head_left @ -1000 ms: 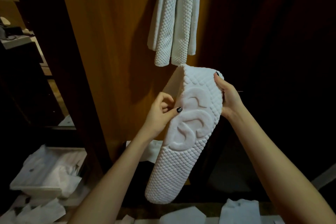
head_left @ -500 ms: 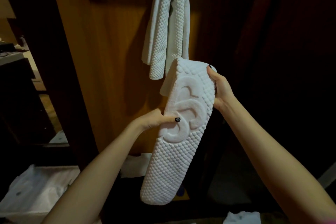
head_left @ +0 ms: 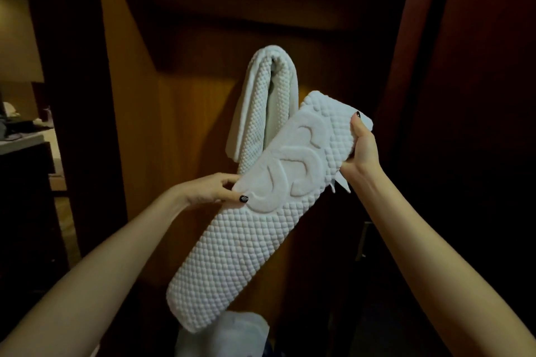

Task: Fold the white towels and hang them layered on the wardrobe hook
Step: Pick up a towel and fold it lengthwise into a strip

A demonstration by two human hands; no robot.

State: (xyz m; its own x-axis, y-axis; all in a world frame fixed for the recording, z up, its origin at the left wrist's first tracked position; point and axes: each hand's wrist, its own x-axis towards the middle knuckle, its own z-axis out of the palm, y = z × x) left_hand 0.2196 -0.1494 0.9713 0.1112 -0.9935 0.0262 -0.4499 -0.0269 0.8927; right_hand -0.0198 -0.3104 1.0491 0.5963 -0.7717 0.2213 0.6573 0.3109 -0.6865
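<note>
folded towel (head_left: 243,240) now tilted more diagonally, its top raised toward the hung towel (head_left: 255,107) on the wardrobe panel (head_left: 179,113). left hand (head_left: 211,190) grip pinches its left edge mid-length, right hand (head_left: 362,148) grip clamps the top right corner. hook hidden under the hung towel. more white cloth (head_left: 240,333) below.

I count two white waffle-textured towels: one hanging towel (head_left: 262,101) draped at the centre of the frame, and one folded towel (head_left: 255,220) running diagonally from centre right down toward the bottom middle. Two hands are on it, the left hand (head_left: 208,190) at middle left and the right hand (head_left: 362,148) at middle right. One more pale cloth bundle (head_left: 240,333) sits at the bottom centre.
</note>
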